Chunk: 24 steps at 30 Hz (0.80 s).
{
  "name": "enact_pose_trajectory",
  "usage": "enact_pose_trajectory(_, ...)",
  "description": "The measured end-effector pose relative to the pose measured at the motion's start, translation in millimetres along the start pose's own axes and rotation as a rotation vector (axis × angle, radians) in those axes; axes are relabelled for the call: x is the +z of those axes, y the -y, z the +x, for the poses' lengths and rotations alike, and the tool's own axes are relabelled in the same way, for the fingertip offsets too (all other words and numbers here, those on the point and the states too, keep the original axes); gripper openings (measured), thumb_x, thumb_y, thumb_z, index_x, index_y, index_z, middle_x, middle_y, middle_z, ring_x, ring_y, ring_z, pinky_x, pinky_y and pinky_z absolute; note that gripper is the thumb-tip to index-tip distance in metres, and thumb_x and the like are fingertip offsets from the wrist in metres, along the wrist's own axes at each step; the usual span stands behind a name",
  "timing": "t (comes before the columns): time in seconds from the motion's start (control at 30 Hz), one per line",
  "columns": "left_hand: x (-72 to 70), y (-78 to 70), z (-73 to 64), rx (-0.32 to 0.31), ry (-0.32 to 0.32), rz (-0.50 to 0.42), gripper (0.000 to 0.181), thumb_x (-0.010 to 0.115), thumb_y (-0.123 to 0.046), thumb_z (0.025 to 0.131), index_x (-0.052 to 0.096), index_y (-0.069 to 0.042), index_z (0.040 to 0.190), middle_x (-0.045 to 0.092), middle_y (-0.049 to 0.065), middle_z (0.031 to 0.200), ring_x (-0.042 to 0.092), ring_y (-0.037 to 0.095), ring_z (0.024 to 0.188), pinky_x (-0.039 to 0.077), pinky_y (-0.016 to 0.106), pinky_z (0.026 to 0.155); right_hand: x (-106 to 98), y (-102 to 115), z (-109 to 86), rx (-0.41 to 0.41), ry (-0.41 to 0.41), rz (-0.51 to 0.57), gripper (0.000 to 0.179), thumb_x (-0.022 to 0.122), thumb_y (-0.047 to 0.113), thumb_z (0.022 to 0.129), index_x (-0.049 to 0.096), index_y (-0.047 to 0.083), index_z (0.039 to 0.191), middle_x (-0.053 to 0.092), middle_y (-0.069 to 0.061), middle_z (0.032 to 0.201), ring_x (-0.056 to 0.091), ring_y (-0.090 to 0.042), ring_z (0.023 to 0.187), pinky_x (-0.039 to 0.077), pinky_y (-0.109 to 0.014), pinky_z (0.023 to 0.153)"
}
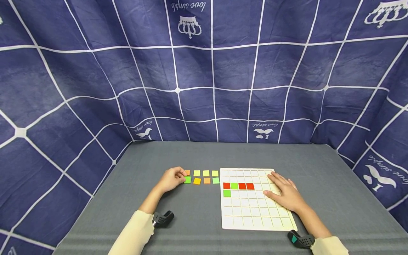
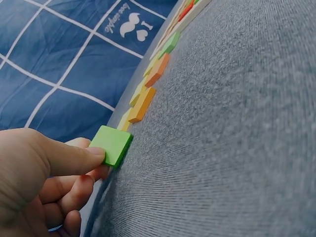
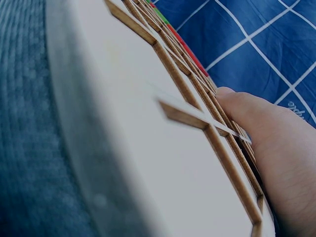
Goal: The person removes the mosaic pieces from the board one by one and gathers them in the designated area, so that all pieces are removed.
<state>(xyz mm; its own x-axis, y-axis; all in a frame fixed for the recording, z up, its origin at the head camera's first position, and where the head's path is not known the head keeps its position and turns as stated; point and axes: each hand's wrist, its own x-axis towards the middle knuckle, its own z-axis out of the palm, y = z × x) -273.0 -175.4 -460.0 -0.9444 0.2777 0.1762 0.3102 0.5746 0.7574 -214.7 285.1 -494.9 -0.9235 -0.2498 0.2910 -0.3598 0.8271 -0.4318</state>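
Note:
My left hand [image 1: 171,180] pinches a bright green square tile [image 2: 114,143] between thumb and fingers, at the left end of two short rows of tiles. Whether the tile still touches the table, I cannot tell. Beside it lie an amber tile [image 1: 197,181], an orange tile [image 1: 207,180] and a light green tile [image 1: 216,180]. My right hand [image 1: 287,194] rests on the right edge of a white grid board [image 1: 243,222], fingers spread. In the board's cells sit several red and green tiles, such as a red tile [image 1: 226,186] and a green tile [image 1: 227,193].
Behind the front row lie another orange tile [image 1: 187,173] and several pale yellow tiles, one yellow tile [image 1: 206,173] among them. A grey cloth [image 1: 178,226] covers the table. A blue curtain [image 1: 223,71] with white lines stands along the back and sides.

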Motion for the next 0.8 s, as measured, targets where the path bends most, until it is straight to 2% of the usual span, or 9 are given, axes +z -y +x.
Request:
enact_pose_trajectory(0.3,-0.7,2.2,-0.4,-0.007,0.016,0.006,0.011,0.07,0.007,0.08,0.065,-0.001,0.088,0.063,0.003,0.076,0.056,0.011,0.066,0.045,0.024,0.061,1.2,-0.7,-0.3,-0.009,-0.012,0.0,0.073,0.069,0.045,0.086,0.048,0.003,0.142,0.041,-0.022,0.147,0.034,-0.044,0.134,0.016,-0.067,0.104)
enact_pose_trajectory(0.53,3.5,4.0,-0.8,-0.02,-0.025,0.06,0.011,0.07,0.005,0.08,0.065,-0.003,0.087,0.061,0.0,0.074,0.054,0.01,0.064,0.043,0.025,0.06,1.8,-0.8,-0.2,-0.007,-0.012,0.002,0.073,0.07,0.045,0.086,0.048,0.002,0.141,0.041,-0.022,0.147,0.034,-0.045,0.134,0.016,-0.067,0.104)
enact_pose_trajectory(0.8,5.1,3.0,-0.7,-0.044,-0.032,0.105,0.01,0.071,0.003,0.082,0.066,-0.006,0.082,0.059,-0.002,0.071,0.051,0.011,0.064,0.042,0.026,0.061,1.5,-1.3,-0.3,-0.007,-0.014,0.002,0.074,0.07,0.045,0.086,0.049,0.002,0.141,0.041,-0.022,0.147,0.034,-0.045,0.134,0.016,-0.067,0.103)
